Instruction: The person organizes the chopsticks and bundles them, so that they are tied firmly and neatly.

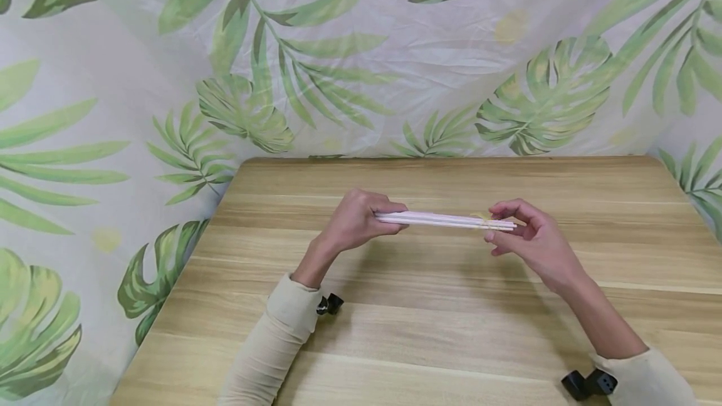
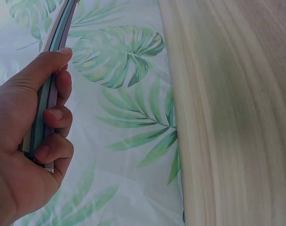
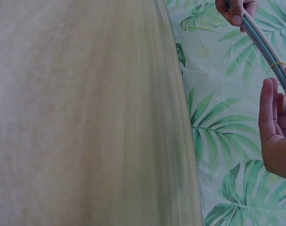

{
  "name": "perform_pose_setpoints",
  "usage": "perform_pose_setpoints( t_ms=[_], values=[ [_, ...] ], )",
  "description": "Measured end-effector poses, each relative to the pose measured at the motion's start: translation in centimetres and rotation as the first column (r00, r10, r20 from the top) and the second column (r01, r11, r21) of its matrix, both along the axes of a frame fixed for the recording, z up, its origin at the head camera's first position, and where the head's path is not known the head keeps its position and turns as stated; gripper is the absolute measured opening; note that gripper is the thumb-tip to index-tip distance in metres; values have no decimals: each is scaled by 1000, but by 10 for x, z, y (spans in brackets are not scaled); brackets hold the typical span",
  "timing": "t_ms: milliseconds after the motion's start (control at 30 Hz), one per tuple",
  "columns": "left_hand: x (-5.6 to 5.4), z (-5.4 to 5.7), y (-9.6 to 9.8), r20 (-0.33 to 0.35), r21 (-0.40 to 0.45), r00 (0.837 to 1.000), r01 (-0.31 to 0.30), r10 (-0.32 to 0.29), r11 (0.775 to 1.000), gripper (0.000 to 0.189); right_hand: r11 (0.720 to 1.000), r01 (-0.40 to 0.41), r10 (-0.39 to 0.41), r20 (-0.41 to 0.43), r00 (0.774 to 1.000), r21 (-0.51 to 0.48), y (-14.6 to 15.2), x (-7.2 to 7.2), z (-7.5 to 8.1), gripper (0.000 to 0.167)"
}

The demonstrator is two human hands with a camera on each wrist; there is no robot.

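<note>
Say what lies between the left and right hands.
In the head view, a bundle of thin sticks spans the stretch: one end in the left hand, a yellow band near the other, by the right hand.

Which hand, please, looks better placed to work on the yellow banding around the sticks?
Probably the right hand: its fingertips are close to the yellow banding, while the left hand grips the sticks near their other end.

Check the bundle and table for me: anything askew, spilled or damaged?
Nothing stands out. The left hand holds the stick bundle above the table, a yellow band near the end by the right hand. No spill or breakage shows.
</note>
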State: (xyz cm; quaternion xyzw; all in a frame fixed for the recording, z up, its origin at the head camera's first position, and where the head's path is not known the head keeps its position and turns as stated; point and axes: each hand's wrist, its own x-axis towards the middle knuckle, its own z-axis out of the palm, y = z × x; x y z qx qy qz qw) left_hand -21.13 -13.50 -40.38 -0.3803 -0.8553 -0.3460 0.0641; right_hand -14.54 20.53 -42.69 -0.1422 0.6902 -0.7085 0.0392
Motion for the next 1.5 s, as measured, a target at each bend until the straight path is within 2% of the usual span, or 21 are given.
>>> perform_pose_setpoints(
  t_ms=[200,400,667,967,1167,1333,1400,1500],
  values=[
    [0,0,0,-2,2,1000,-3,3,1000,20,998,7,-6,-26,1000,58,5,-1,9,23],
    [-1,1,-1,-7,9,1000,-27,27,1000,17,986,37,-31,-38,999,166,14,-3,15,22],
    [1,2,0,17,9,999,-36,36,999,17,920,137,-104,-109,989,366,8,-4,16,27],
    [6,5,6,19,-6,999,-43,43,999,15,899,149,-118,-100,988,412,-14,-10,14,35],
    [7,4,8,-6,-17,999,-47,47,999,13,898,129,-98,-96,991,421,-23,-13,15,35],
    [6,3,9,-24,-32,997,-68,67,997,14,890,88,-63,-71,996,447,-20,-12,20,42],
    [6,3,8,-32,-38,996,-87,86,995,14,882,91,-56,-89,994,463,-15,-11,23,41],
    [6,4,6,-37,-37,993,-116,115,993,14,859,142,-68,-165,984,492,-9,-11,25,33]
  ],
)
